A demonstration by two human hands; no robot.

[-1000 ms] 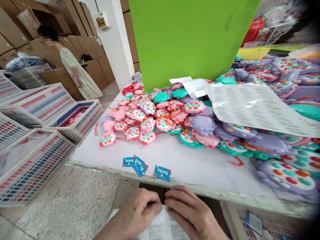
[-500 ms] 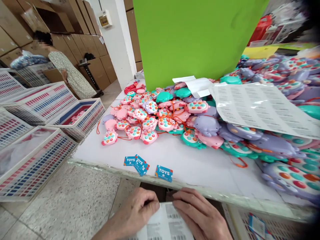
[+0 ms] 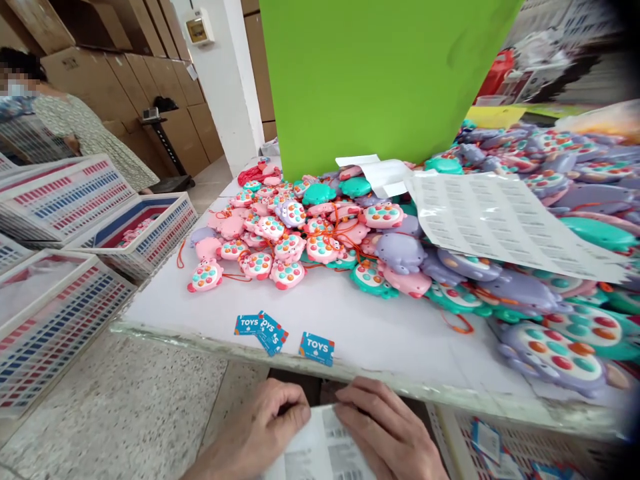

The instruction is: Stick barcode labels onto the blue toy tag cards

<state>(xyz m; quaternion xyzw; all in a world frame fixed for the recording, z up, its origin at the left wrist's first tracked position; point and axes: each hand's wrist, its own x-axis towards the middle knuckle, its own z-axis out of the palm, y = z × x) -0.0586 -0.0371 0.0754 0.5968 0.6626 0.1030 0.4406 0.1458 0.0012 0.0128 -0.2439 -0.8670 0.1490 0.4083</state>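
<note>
Just below the table's front edge, a white sheet of barcode stickers is in both hands. My left hand is closed on the sheet's upper left, thumb against its top edge. Fingers of my right hand are curled over its upper right side. The sheet's lower part runs out of view. Beyond my hands, blue cards printed "TOYS" lie on the white table: a single card and an overlapping group to its left.
Pink, purple and green animal-shaped toys are heaped across the table. A large sticker sheet lies over the right heap. A green panel stands behind. Plastic baskets sit left; another basket holds cards below. A person is at far left.
The view has turned slightly right, so the table things sit further left. The person at the back has moved left. Both hands keep their hold on the sticker sheet.
</note>
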